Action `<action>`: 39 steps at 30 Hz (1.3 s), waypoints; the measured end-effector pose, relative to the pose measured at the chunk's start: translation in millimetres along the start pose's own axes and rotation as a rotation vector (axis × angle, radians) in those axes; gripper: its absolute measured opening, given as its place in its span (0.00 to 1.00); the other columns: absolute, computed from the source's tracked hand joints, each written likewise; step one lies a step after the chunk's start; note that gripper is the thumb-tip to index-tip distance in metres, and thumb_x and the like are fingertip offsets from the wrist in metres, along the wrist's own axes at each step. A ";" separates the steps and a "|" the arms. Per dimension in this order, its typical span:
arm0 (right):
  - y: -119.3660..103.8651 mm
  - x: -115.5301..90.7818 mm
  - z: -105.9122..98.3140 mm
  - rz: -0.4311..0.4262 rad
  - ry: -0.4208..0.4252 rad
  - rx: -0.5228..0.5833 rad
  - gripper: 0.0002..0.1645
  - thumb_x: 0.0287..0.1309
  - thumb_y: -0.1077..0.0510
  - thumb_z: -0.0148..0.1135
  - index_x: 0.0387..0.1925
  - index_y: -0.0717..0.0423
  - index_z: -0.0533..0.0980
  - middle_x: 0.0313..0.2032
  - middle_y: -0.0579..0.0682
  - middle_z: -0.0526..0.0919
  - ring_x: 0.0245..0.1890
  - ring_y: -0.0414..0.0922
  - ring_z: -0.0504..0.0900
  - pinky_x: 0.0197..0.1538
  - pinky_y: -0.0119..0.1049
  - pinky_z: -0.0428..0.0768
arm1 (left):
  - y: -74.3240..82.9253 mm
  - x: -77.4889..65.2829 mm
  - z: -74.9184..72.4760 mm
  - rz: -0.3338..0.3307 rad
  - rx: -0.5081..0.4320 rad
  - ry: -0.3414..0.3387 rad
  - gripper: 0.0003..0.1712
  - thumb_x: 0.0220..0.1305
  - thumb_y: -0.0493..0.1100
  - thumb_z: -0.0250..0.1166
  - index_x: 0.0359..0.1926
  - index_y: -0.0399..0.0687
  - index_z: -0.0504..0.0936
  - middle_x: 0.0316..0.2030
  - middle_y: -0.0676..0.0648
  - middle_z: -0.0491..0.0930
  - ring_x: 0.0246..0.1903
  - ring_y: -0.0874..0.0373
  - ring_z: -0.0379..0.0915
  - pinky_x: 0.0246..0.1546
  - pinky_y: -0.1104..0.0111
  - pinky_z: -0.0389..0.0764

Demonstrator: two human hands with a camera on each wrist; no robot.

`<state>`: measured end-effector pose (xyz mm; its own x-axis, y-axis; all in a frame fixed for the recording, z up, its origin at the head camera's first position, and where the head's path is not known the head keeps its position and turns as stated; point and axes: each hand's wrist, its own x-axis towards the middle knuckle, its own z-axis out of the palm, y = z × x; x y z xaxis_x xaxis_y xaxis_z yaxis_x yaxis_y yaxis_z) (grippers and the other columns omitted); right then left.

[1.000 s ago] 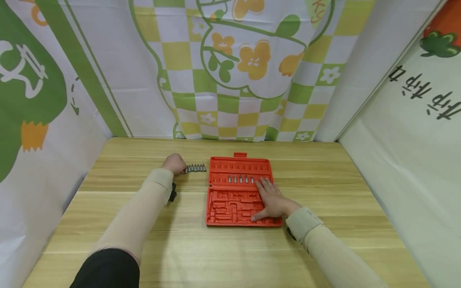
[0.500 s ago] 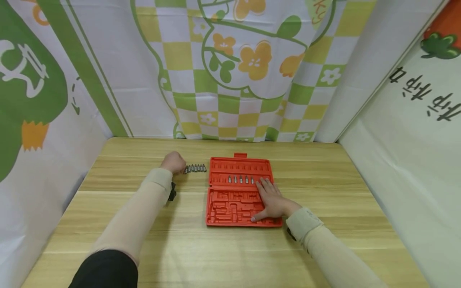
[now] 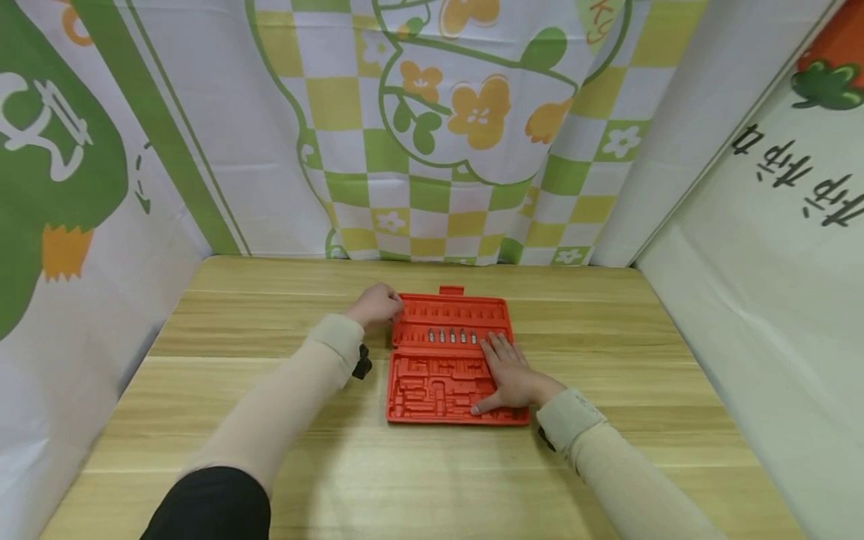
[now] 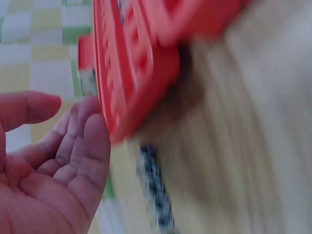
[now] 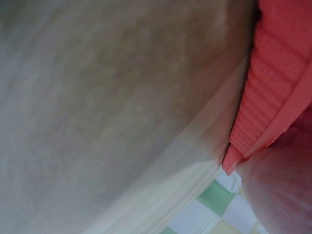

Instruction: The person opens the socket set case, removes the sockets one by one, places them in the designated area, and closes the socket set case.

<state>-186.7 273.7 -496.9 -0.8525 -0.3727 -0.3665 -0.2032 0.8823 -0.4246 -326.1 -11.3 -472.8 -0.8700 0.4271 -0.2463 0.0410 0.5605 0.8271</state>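
Note:
An opened red plastic bit case [image 3: 439,386] lies on the table, with several small silver screwdriver bits [image 3: 452,336] seated in its far half. My left hand [image 3: 378,306] is at the far left corner of that half. In the left wrist view its thumb stands apart from loosely bent fingers [image 4: 95,146], and nothing shows between them. A blurred row of metal bits [image 4: 156,190] lies on the table beside the case there; in the head view the left hand and arm hide it. My right hand [image 3: 509,375] rests spread across the case's right side, fingers straight.
The wooden table [image 3: 607,465] runs back to a checked cloth [image 3: 432,195] with flowers. White printed sheets [image 3: 756,285] hang at both sides. A red latch tab [image 3: 451,290] sticks out at the case's far edge.
My left hand has moved right, from the left end of the row of loose bits to the case's far left corner. The right hand and the case have stayed put.

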 end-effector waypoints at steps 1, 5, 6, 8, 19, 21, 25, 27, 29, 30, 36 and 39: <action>0.0 0.0 0.0 -0.001 0.001 0.002 0.79 0.52 0.34 0.78 0.79 0.71 0.37 0.79 0.71 0.33 0.78 0.66 0.30 0.76 0.62 0.32 | 2.3 0.4 4.4 -0.009 -0.035 -0.034 0.15 0.74 0.33 0.52 0.26 0.40 0.75 0.25 0.46 0.76 0.24 0.56 0.69 0.29 0.64 0.76; -0.5 -0.2 -0.1 -0.007 0.009 0.004 0.79 0.52 0.34 0.78 0.79 0.71 0.38 0.79 0.71 0.34 0.78 0.67 0.30 0.76 0.62 0.33 | 10.7 -0.8 18.8 -0.061 -0.130 -0.111 0.15 0.76 0.33 0.53 0.29 0.38 0.76 0.30 0.42 0.79 0.27 0.53 0.72 0.32 0.62 0.78; -0.6 -0.3 -0.2 -0.009 0.010 0.004 0.79 0.52 0.34 0.78 0.79 0.71 0.38 0.79 0.71 0.34 0.78 0.67 0.30 0.76 0.62 0.33 | 11.9 -0.7 21.4 -0.072 -0.140 -0.122 0.15 0.76 0.33 0.53 0.29 0.37 0.77 0.30 0.42 0.79 0.26 0.54 0.72 0.31 0.63 0.77; -0.8 -0.9 -0.3 -0.010 0.011 0.006 0.79 0.52 0.35 0.78 0.79 0.72 0.38 0.79 0.72 0.34 0.78 0.67 0.30 0.76 0.62 0.33 | 14.0 -0.1 26.3 -0.082 -0.129 -0.137 0.15 0.77 0.34 0.53 0.30 0.35 0.78 0.29 0.42 0.79 0.26 0.54 0.72 0.30 0.64 0.77; -0.3 -3.3 0.9 0.010 0.002 -0.002 0.78 0.52 0.33 0.77 0.79 0.71 0.38 0.79 0.71 0.34 0.79 0.66 0.31 0.76 0.62 0.34 | 28.3 0.3 45.2 -0.072 -0.059 -0.190 0.18 0.78 0.37 0.55 0.31 0.34 0.83 0.31 0.43 0.82 0.30 0.55 0.78 0.33 0.66 0.82; -1.0 -3.2 0.9 0.013 0.001 -0.003 0.78 0.52 0.33 0.77 0.79 0.71 0.38 0.79 0.71 0.34 0.79 0.66 0.31 0.76 0.61 0.34 | 28.4 1.7 48.8 -0.078 -0.058 -0.196 0.21 0.79 0.36 0.54 0.24 0.40 0.78 0.28 0.45 0.79 0.27 0.56 0.75 0.31 0.67 0.79; -2.3 -3.0 -0.2 0.011 0.004 0.002 0.78 0.52 0.34 0.77 0.79 0.71 0.38 0.79 0.71 0.34 0.78 0.66 0.31 0.76 0.62 0.33 | 28.7 4.5 53.4 -0.080 -0.053 -0.205 0.28 0.78 0.37 0.54 0.16 0.50 0.65 0.20 0.48 0.72 0.21 0.57 0.67 0.27 0.67 0.74; -2.4 -2.9 -0.5 0.013 0.003 -0.001 0.78 0.53 0.34 0.77 0.79 0.71 0.38 0.79 0.71 0.34 0.79 0.66 0.31 0.76 0.61 0.33 | 29.3 4.1 54.2 -0.079 -0.057 -0.209 0.30 0.78 0.37 0.55 0.14 0.52 0.62 0.19 0.49 0.69 0.20 0.57 0.64 0.27 0.67 0.73; -2.3 -2.8 -0.5 0.015 0.002 0.001 0.78 0.53 0.34 0.77 0.79 0.71 0.38 0.79 0.71 0.34 0.79 0.66 0.30 0.76 0.61 0.33 | 30.5 3.4 54.5 -0.084 -0.068 -0.212 0.30 0.78 0.38 0.55 0.14 0.52 0.62 0.18 0.49 0.69 0.20 0.57 0.63 0.27 0.67 0.72; -2.2 -2.7 -0.5 0.016 0.002 0.001 0.78 0.53 0.34 0.77 0.79 0.71 0.38 0.79 0.71 0.33 0.79 0.66 0.30 0.76 0.62 0.33 | 31.2 2.6 54.3 -0.086 -0.073 -0.213 0.29 0.78 0.38 0.56 0.15 0.52 0.63 0.19 0.48 0.69 0.20 0.57 0.63 0.27 0.66 0.72; -0.4 -1.3 1.1 0.020 0.001 -0.006 0.79 0.52 0.33 0.77 0.80 0.70 0.38 0.79 0.70 0.33 0.79 0.66 0.30 0.76 0.61 0.33 | 32.4 2.7 55.6 -0.132 -0.090 -0.193 0.21 0.79 0.41 0.57 0.23 0.44 0.72 0.23 0.46 0.75 0.22 0.55 0.69 0.28 0.65 0.75; 0.5 -0.3 1.3 0.023 0.001 -0.012 0.79 0.52 0.33 0.77 0.80 0.70 0.38 0.79 0.70 0.34 0.79 0.66 0.30 0.76 0.61 0.33 | 33.9 1.0 56.9 -0.137 -0.087 -0.177 0.20 0.79 0.43 0.57 0.25 0.43 0.73 0.24 0.46 0.76 0.23 0.55 0.70 0.29 0.65 0.76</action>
<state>-185.9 273.9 -498.1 -0.8575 -0.3522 -0.3751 -0.1896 0.8940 -0.4060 -297.7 48.5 -473.8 -0.7646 0.4733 -0.4375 -0.1207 0.5617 0.8185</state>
